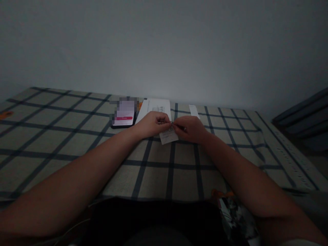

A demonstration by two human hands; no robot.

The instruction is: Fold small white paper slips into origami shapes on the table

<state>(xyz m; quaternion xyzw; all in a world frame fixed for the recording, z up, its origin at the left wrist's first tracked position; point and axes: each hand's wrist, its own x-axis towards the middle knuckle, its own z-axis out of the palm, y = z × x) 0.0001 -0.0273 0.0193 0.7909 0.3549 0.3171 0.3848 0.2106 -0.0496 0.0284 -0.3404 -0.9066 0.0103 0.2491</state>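
My left hand (155, 124) and my right hand (191, 128) meet above the middle of the checked cloth (159, 174). Thumbs and fingers of both are pinched together, tip to tip. Whatever sits between the fingertips is small and dark, too small to name. Just below the fingers is a white paper slip (169, 137) with faint print; whether it is held or lies on the cloth I cannot tell. Behind my left hand lies a flat white box or booklet (151, 106) with printed marks, partly covered by that hand.
A phone (123, 122) with a lit screen lies left of the white box. Behind my right hand is a white paper strip (194, 111). An orange item (5, 115) shows at the far left. Beyond the cloth rises a plain wall (164, 48).
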